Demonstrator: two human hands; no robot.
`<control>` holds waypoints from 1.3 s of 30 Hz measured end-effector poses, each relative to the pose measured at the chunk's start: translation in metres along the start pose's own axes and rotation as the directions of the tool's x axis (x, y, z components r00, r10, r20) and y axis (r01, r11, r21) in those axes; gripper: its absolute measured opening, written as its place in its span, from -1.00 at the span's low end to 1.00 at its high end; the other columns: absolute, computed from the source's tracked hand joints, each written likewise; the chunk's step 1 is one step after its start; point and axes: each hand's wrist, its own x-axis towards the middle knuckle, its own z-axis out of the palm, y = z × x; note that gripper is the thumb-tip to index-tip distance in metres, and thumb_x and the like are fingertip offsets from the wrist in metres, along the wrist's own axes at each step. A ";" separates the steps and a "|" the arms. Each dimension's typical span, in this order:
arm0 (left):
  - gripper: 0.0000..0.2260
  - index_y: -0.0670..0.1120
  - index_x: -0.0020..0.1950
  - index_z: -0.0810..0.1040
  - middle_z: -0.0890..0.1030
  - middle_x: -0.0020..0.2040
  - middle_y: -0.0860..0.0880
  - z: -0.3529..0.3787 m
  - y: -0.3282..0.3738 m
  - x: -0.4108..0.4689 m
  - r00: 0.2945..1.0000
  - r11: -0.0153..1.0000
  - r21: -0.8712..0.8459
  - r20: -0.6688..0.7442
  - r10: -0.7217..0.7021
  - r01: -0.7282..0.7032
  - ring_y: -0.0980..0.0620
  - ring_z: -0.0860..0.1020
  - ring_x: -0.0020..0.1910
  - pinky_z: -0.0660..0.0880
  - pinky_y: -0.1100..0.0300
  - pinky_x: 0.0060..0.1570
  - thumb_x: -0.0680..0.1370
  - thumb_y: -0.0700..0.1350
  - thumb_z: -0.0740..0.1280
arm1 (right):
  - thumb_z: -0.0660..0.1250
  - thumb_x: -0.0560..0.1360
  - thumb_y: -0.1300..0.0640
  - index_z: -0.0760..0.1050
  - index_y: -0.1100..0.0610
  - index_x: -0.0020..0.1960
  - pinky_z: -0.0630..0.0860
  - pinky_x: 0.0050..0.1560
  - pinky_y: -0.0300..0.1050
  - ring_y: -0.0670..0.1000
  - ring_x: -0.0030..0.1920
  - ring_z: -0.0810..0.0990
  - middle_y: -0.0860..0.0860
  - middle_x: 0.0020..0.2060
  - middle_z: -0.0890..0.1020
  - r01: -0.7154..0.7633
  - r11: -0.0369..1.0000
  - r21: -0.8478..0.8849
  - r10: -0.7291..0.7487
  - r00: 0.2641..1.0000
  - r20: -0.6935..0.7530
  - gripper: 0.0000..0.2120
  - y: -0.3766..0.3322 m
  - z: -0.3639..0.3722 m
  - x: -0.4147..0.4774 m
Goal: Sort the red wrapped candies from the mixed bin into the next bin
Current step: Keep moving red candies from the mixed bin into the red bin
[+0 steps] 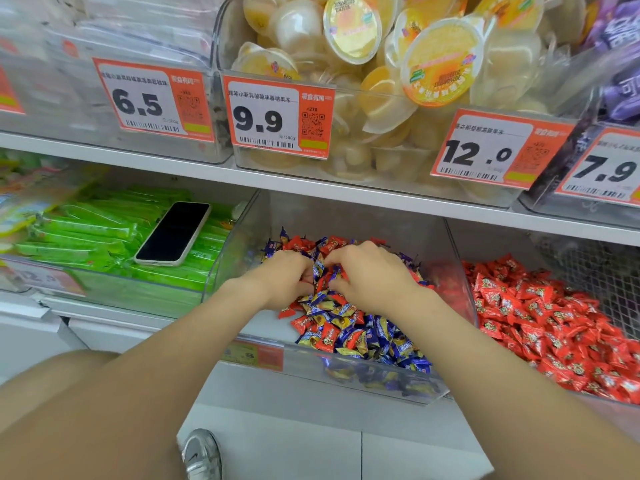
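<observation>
A clear mixed bin [381,386] on the lower shelf holds blue-and-yellow wrapped candies [384,337] with red wrapped candies [327,337] scattered among them. Both hands are down in the pile near the bin's middle. My left hand [285,277] is curled with its fingers closed on candies; red wrappers show at its fingertips. My right hand [369,271] is palm down with fingers bent into the pile, pinching at candies. What each hand grips is partly hidden. To the right, the neighbouring bin [465,299] is filled with red candies [554,323].
A phone [173,232] lies on green packets [104,233] in the bin to the left. The shelf above carries bins of jelly cups [381,64] with orange price tags [280,116] overhanging. A wire basket [602,268] stands at far right. My shoe [202,455] is on the floor below.
</observation>
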 end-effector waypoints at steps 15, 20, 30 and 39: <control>-0.72 -0.16 -0.21 0.40 0.55 -0.35 -0.11 -0.018 0.006 -0.024 0.978 0.968 0.138 -0.016 -0.209 0.210 -0.06 0.57 -0.49 0.61 0.08 -0.37 0.62 -0.07 0.36 | 0.26 0.65 -0.02 0.49 0.17 -0.04 0.56 -0.13 0.17 0.20 -0.17 0.58 0.12 -0.21 0.58 0.028 0.983 0.180 -0.033 0.999 0.028 -0.74 0.008 -0.001 0.024; -0.91 -0.16 0.05 0.53 0.65 -0.07 -0.17 -0.014 0.002 -0.025 0.985 0.967 0.190 -0.010 -0.173 0.172 -0.17 0.66 -0.18 0.63 -0.01 -0.17 0.59 -0.16 0.35 | 0.50 0.44 -0.02 0.59 0.07 -0.12 0.35 -0.37 -0.12 -0.09 -0.35 0.45 -0.03 -0.31 0.59 -0.058 0.926 0.373 0.061 0.998 0.004 -0.82 0.017 -0.032 -0.004; -0.58 -0.12 0.19 0.54 0.60 0.08 -0.09 0.002 0.003 -0.033 0.973 0.954 0.264 0.141 -0.185 0.143 -0.12 0.60 0.03 0.63 -0.02 0.04 0.46 0.02 0.58 | 0.36 0.55 0.04 0.75 0.03 -0.22 0.38 -0.35 -0.47 -0.08 -0.42 0.57 0.10 -0.40 0.69 -0.087 0.902 0.423 0.037 0.992 0.125 -0.75 0.028 -0.030 -0.030; -0.77 -0.08 0.02 0.55 0.60 -0.05 -0.04 -0.014 0.005 -0.031 0.992 0.996 0.065 0.104 -0.072 0.065 -0.03 0.57 -0.06 0.49 0.09 -0.17 0.57 0.04 0.49 | 0.40 0.63 -0.11 0.71 0.03 -0.06 0.51 -0.05 -0.13 -0.10 -0.16 0.57 -0.08 -0.24 0.68 -0.012 0.978 0.207 -0.020 0.988 0.155 -0.75 0.040 -0.022 -0.034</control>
